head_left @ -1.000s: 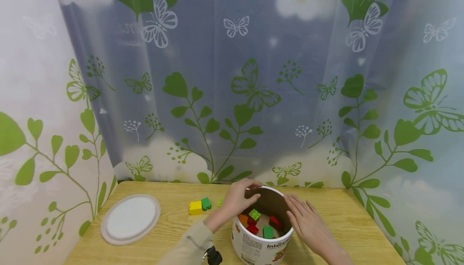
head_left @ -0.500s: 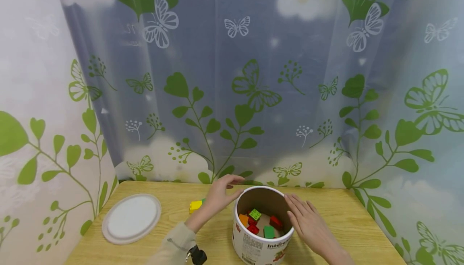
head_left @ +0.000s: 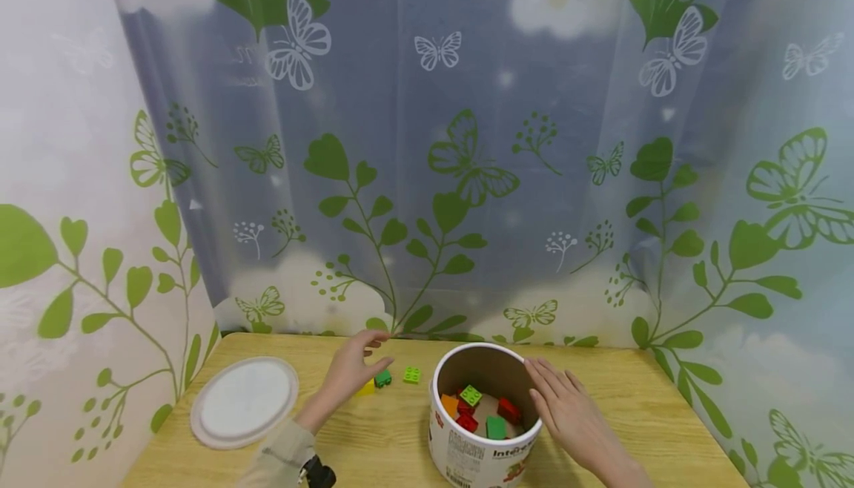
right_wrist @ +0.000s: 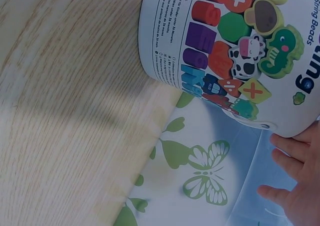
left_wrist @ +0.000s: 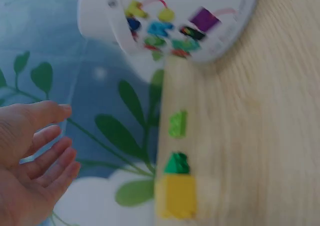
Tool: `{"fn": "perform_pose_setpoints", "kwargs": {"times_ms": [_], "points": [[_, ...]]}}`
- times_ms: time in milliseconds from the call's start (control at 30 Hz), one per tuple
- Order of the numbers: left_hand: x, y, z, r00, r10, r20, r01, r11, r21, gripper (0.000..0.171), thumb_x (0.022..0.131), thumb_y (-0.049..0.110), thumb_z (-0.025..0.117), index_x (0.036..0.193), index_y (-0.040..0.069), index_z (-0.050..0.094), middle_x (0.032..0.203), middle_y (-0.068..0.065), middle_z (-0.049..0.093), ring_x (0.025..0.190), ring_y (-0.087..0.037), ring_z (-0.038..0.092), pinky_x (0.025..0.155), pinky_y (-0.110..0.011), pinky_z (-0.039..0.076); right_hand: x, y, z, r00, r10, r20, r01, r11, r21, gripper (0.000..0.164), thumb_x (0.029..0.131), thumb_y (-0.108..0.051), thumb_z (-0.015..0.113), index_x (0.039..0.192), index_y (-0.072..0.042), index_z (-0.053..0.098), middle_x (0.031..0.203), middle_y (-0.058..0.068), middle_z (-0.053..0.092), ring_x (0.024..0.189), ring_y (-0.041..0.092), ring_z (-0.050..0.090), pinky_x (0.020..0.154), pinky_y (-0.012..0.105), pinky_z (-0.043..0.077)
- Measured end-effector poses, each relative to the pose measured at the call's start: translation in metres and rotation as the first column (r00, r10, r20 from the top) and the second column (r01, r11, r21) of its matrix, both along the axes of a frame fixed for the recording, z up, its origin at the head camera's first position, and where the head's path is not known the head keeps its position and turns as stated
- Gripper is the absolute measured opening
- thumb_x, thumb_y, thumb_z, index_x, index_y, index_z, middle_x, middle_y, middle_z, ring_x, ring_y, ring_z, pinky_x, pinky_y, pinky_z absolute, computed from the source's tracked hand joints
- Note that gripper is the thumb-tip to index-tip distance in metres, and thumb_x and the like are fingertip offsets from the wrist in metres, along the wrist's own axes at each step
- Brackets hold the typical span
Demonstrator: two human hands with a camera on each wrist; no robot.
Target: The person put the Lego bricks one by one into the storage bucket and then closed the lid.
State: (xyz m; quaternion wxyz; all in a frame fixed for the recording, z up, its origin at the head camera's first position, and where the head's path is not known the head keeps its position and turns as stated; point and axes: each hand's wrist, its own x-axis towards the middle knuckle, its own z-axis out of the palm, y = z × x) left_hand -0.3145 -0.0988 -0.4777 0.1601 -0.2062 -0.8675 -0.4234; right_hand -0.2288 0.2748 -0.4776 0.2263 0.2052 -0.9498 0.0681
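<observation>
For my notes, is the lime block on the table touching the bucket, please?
Apart: the head view shows tabletop between the lime block and the bucket.

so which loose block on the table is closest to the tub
The light green block on the table, left of the tub; the dark green block sits farther left, and the yellow block farther still in the head view.

A round white lid (head_left: pixel 245 402) lies on the wooden table (head_left: pixel 387 440); behind hangs a butterfly-patterned curtain (head_left: pixel 407 117).

On a table (head_left: pixel 620 399), loose bricks (head_left: pixel 411 375) are lying between a lid (head_left: pixel 244 402), left, and a bucket (head_left: pixel 460 454) holding more bricks (head_left: pixel 496 427), right.
</observation>
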Motion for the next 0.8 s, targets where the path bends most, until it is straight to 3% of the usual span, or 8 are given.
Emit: {"fn": "perform_pose_setpoints", "kwargs": {"times_ms": [200, 367, 600, 800], "points": [[-0.003, -0.019, -0.023, 0.999, 0.037, 0.030, -0.035, 0.998, -0.054, 0.037, 0.084, 0.003, 0.081, 0.119, -0.001, 0.068, 0.116, -0.017, 0.069, 0.103, -0.037, 0.065, 0.088, -0.052, 0.057, 0.000, 0.001, -0.003, 0.999, 0.000, -0.041, 0.001, 1.000, 0.015, 0.046, 0.102, -0.022, 0.058, 0.145, -0.004, 0.055, 0.146, 0.010, 0.057, 0.135, 0.030, 0.052, 0.109, 0.059, 0.041], [-0.005, -0.031, -0.040, 0.997, 0.063, 0.035, -0.058, 0.991, -0.118, 0.040, 0.078, 0.001, 0.085, 0.115, -0.002, 0.069, 0.112, -0.017, 0.070, 0.099, -0.036, 0.066, 0.084, -0.050, 0.058, -0.001, 0.003, -0.004, 1.000, -0.006, -0.020, 0.006, 1.000, 0.012, 0.046, 0.104, -0.024, 0.055, 0.146, -0.005, 0.054, 0.147, 0.010, 0.056, 0.137, 0.030, 0.051, 0.111, 0.058, 0.040], [-0.009, -0.038, -0.051, 0.994, 0.060, 0.097, -0.047, 0.991, -0.128, 0.040, 0.075, 0.000, 0.087, 0.111, -0.003, 0.070, 0.110, -0.020, 0.070, 0.100, -0.042, 0.066, 0.086, -0.053, 0.057, -0.001, 0.004, -0.004, 1.000, -0.012, 0.004, 0.012, 1.000, 0.010, 0.047, 0.104, -0.023, 0.055, 0.147, -0.005, 0.053, 0.148, 0.010, 0.055, 0.138, 0.030, 0.049, 0.112, 0.058, 0.039], [-0.015, -0.038, -0.059, 0.991, 0.059, 0.121, -0.041, 0.989, -0.143, 0.039, 0.075, 0.001, 0.087, 0.110, -0.001, 0.071, 0.107, -0.017, 0.071, 0.098, -0.038, 0.067, 0.086, -0.052, 0.057, -0.001, 0.003, -0.004, 1.000, -0.017, 0.011, 0.017, 1.000, 0.011, 0.048, 0.103, -0.022, 0.057, 0.148, -0.005, 0.052, 0.148, 0.010, 0.055, 0.139, 0.030, 0.049, 0.112, 0.058, 0.039]]}}
